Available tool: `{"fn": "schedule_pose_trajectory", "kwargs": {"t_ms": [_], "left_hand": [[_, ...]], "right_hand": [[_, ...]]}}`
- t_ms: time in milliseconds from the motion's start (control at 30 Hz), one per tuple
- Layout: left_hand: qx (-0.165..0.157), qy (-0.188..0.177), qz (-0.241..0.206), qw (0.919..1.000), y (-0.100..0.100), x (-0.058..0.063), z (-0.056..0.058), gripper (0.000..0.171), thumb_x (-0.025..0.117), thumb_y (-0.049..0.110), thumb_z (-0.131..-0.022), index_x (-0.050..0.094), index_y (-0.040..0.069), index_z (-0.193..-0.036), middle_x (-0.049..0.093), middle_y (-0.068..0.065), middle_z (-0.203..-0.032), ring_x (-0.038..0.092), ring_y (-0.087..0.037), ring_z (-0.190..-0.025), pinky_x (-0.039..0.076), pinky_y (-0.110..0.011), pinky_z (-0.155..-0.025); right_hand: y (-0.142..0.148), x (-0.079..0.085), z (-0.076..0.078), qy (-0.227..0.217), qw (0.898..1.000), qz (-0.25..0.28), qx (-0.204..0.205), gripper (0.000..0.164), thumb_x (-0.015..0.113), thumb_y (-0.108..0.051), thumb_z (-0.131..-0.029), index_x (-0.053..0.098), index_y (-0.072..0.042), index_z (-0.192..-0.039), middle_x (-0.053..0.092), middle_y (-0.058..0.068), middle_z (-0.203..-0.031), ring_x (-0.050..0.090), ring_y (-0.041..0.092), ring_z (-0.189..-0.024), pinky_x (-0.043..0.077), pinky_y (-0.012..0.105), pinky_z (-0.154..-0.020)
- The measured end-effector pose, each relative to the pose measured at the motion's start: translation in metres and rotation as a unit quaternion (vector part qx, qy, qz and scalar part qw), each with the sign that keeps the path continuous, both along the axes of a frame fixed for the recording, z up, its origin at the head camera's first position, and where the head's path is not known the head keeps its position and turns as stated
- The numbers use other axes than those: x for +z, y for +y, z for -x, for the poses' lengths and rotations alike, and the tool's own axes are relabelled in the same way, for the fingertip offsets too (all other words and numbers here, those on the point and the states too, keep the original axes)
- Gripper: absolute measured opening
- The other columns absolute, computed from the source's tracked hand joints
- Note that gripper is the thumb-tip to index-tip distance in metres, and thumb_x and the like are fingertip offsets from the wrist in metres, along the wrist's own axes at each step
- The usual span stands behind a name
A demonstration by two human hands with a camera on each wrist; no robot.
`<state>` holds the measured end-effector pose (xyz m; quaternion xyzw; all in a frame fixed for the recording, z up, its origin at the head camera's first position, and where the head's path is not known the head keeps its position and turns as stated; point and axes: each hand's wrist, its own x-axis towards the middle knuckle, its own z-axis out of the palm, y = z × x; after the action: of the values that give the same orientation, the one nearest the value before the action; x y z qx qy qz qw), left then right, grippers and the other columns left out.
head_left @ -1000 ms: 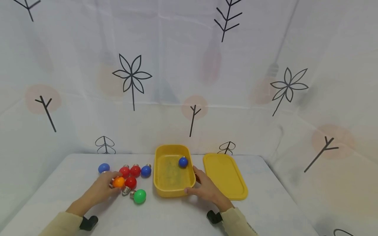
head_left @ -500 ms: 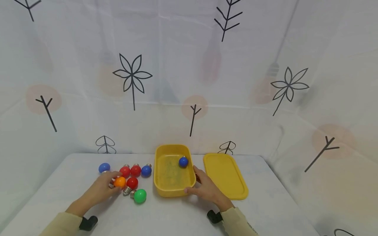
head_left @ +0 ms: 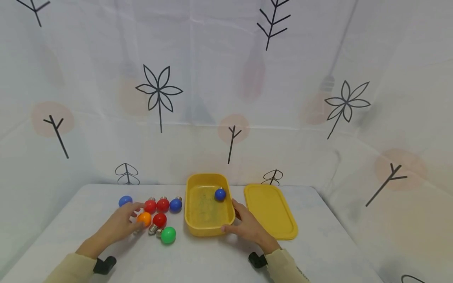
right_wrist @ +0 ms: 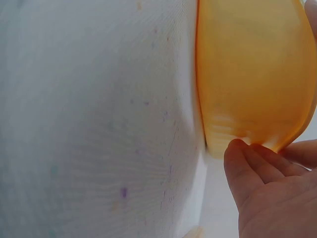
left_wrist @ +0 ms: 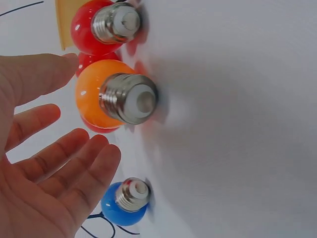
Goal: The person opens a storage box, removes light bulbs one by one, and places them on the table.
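Observation:
My left hand [head_left: 121,222] is beside an orange light bulb [head_left: 144,219], fingers spread and thumb out; in the left wrist view a gap shows between the fingers [left_wrist: 74,171] and the bulb's metal base [left_wrist: 130,98]. Against the orange bulb lies a red bulb [head_left: 160,220]. With thumb at the front and fingers along the side, my right hand [head_left: 245,225] holds the near right corner of a yellow plastic box [head_left: 209,232]. One blue bulb [head_left: 220,194] lies inside the box. In the right wrist view, fingertips [right_wrist: 237,145] touch its outer wall [right_wrist: 252,74].
Two more red bulbs [head_left: 162,204] and a blue bulb [head_left: 175,204] form a row left of the box. A green bulb [head_left: 168,235] lies nearer, another blue bulb [head_left: 125,201] far left. The flat yellow lid [head_left: 270,212] rests on the white table right of the box.
My left hand's fingers have parted from the orange bulb and spread, and the hand has drawn slightly left. The near red bulb has shifted a little right. My right hand stays on the box.

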<state>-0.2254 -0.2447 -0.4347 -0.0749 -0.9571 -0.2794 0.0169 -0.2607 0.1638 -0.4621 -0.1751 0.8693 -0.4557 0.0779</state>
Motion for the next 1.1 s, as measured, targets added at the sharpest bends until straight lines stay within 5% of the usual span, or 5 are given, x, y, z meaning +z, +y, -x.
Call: {"fn": "schedule_pose_trajectory", "kwargs": {"t_ms": [300,700,833,1100], "left_hand": [[-0.034,0.050,0.008,0.9982,0.012,0.009,0.005,0.052,0.074,0.017,-0.082,0.056,0.005,-0.129,0.057,-0.015,-0.122,0.056,-0.031,-0.103,0.055,-0.046,-0.079],[-0.104,0.083,0.005,0.9910,0.058,0.023,0.019,0.047,0.073,0.029,-0.085,0.058,0.016,-0.128,0.058,-0.003,-0.121,0.056,-0.024,-0.110,0.049,-0.047,-0.093],[-0.108,0.077,-0.001,0.9912,0.076,0.029,0.024,0.048,0.074,0.031,-0.084,0.058,0.019,-0.127,0.058,0.000,-0.119,0.057,-0.023,-0.108,0.050,-0.044,-0.092],[-0.167,0.134,-0.003,0.9769,0.106,0.034,0.038,0.047,0.075,0.024,-0.083,0.059,0.012,-0.125,0.057,0.002,-0.109,0.060,-0.022,-0.096,0.054,-0.035,-0.081]], "right_hand": [[0.000,0.000,-0.001,-0.005,1.000,0.001,-0.003,0.104,0.076,-0.048,-0.076,0.017,-0.010,-0.153,0.028,0.008,-0.154,0.040,0.027,-0.133,0.035,0.047,-0.107],[0.000,-0.002,-0.001,-0.005,1.000,-0.004,-0.006,0.104,0.077,-0.048,-0.076,0.017,-0.011,-0.153,0.028,0.008,-0.153,0.040,0.027,-0.133,0.035,0.047,-0.107],[0.000,-0.003,0.000,-0.005,1.000,-0.007,-0.008,0.104,0.077,-0.049,-0.076,0.017,-0.012,-0.153,0.028,0.007,-0.154,0.040,0.026,-0.134,0.035,0.046,-0.107],[0.000,-0.004,0.003,-0.003,1.000,-0.012,-0.011,0.106,0.077,-0.050,-0.075,0.018,-0.013,-0.153,0.029,0.008,-0.153,0.039,0.027,-0.134,0.034,0.047,-0.107]]}}
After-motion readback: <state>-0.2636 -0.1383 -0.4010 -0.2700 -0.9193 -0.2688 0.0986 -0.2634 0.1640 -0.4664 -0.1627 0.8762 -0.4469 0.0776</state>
